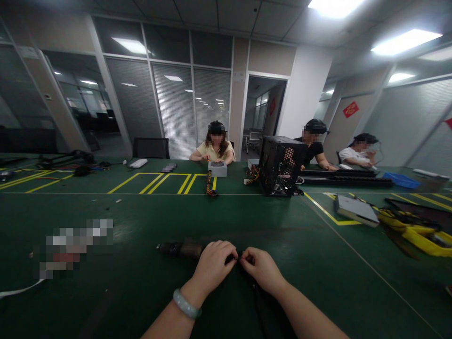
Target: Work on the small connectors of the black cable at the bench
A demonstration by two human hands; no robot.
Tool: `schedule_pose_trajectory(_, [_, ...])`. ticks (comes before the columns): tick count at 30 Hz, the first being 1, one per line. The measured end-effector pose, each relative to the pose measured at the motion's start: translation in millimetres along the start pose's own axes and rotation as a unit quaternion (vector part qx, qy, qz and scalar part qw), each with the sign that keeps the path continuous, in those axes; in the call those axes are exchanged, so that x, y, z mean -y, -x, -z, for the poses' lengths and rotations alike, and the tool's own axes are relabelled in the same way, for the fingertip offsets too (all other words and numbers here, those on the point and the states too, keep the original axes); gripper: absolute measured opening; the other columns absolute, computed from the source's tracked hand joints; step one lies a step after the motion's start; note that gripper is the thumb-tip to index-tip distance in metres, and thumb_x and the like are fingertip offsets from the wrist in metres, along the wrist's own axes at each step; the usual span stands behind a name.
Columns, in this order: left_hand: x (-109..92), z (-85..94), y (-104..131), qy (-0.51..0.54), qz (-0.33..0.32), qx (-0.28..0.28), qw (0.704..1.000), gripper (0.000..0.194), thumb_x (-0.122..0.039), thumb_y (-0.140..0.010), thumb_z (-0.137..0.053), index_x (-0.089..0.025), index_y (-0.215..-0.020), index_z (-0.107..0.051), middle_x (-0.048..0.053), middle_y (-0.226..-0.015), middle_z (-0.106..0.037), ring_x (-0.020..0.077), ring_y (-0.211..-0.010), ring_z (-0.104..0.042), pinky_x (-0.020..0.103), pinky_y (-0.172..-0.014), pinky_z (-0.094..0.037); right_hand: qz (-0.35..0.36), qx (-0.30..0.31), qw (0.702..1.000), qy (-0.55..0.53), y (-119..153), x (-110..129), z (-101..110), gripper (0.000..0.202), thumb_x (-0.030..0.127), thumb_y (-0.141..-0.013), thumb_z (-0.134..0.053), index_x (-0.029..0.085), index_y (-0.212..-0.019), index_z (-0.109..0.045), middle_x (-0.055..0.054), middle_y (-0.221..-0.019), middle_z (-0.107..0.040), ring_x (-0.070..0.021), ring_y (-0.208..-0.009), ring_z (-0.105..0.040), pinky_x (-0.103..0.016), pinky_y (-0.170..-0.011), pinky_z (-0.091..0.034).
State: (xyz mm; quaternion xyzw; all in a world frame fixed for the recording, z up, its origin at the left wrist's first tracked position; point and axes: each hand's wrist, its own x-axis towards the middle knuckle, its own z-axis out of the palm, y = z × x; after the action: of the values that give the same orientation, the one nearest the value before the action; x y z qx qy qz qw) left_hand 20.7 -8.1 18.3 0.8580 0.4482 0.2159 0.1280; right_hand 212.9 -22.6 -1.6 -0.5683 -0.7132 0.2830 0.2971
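Note:
Near the front middle of the green table lies a dark, tube-shaped tool (181, 249), its narrow tip pointing left. My left hand (217, 261) rests over the tool's right end, with a pale bangle (186, 305) round the wrist. Its fingers are bent in a pinch around something small and dark. Close by on the right, my right hand (262, 267) is also closed in a pinch, its fingertips almost meeting the left ones. What sits between the fingertips is too small to make out. A black cord (259, 308) runs from under my right hand toward the bottom edge.
Across the table (148, 216), a person handles a grey power supply (217, 169) with bundled wires. A black computer case (282, 165) stands right of it. Two more people sit beyond. A flat metal box (356, 210), yellow trays (425, 241) and a blue tray (402, 180) lie right.

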Motion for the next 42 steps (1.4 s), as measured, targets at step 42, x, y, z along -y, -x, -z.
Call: schedule_pose_trajectory(42, [2.6,-3.6,-2.0,0.016,-0.01,-0.01,1.0,0.009,-0.017,-0.086,-0.059,-0.024,-0.086,-0.063,0.0,-0.098,-0.064,0.0203,-0.097,-0.054,0.034,-0.085,-0.035,0.017,0.004,1.0,-0.016,-4.3,-9.0,-3.7,0.011,0.024,-0.084,-0.058,0.021,-0.08,-0.068,0.002,-0.076,-0.068,-0.0142,-0.071,-0.061,-0.02,-0.063,-0.038])
